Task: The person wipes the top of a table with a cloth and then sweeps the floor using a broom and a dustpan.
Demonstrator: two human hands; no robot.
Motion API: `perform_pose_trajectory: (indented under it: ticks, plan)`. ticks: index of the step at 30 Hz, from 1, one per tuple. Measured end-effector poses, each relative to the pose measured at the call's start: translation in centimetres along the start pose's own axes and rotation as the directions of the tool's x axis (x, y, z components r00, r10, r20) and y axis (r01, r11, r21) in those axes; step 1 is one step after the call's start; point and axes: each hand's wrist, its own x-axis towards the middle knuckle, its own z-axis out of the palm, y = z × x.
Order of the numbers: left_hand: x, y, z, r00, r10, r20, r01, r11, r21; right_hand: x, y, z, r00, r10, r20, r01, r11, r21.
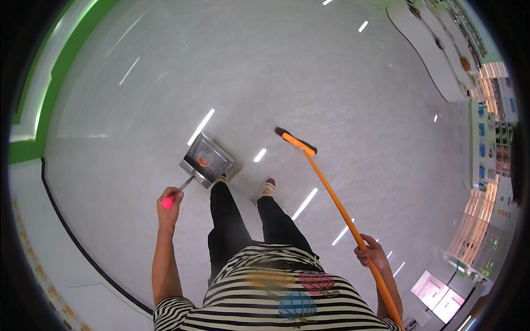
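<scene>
My left hand (170,199) is closed round the upper end of a long-handled dustpan, whose handle has a pink tip. The grey dustpan (218,154) hangs or rests in front of my left foot; I cannot tell whether it touches the floor. A small orange-and-white piece (203,160) shows in its pan. To the right, my right hand (371,251) is wrapped round the orange pole of a broom (330,190). The broom's orange head with dark bristles lies ahead of my right foot, apart from the dustpan.
Grey glossy floor (243,66) with light reflections spreads around my feet. A curved white display counter (425,49) stands at the far right, with stocked shelves (483,143) below it along the right side. A green-edged wall unit (55,83) borders the left.
</scene>
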Motion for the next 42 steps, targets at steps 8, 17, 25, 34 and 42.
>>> perform_pose_trajectory:
  ticks: [8, 17, 25, 34, 42]
  plan:
    - [0.4, 0.1, -2.7, 0.997, 0.022, 0.071, -0.024, 1.000, 0.019, 3.5, -10.7, 7.8, 0.964, -0.267, -0.016, 0.234, 0.870, -0.434]
    - [1.2, 0.5, -4.3, 0.980, 0.072, 0.184, -0.092, 0.990, 0.102, 19.6, -18.8, 19.0, 0.938, -0.323, 0.123, 0.322, 0.690, -0.648]
    - [4.7, -2.7, -4.9, 0.900, 0.293, 0.321, -0.337, 0.937, 0.090, 2.0, -1.8, 15.5, 0.997, -0.014, -0.074, -0.027, 0.853, -0.522]
    - [4.7, -8.8, -5.8, 0.739, 0.420, 0.527, -0.557, 0.820, 0.127, -13.4, 16.0, 20.9, 0.979, 0.014, -0.203, -0.015, 1.000, -0.001]
    - [7.8, -9.0, -2.8, 0.673, 0.351, 0.651, -0.650, 0.700, 0.295, -5.9, 19.8, 15.6, 0.889, -0.180, -0.422, 0.222, 0.974, 0.051]
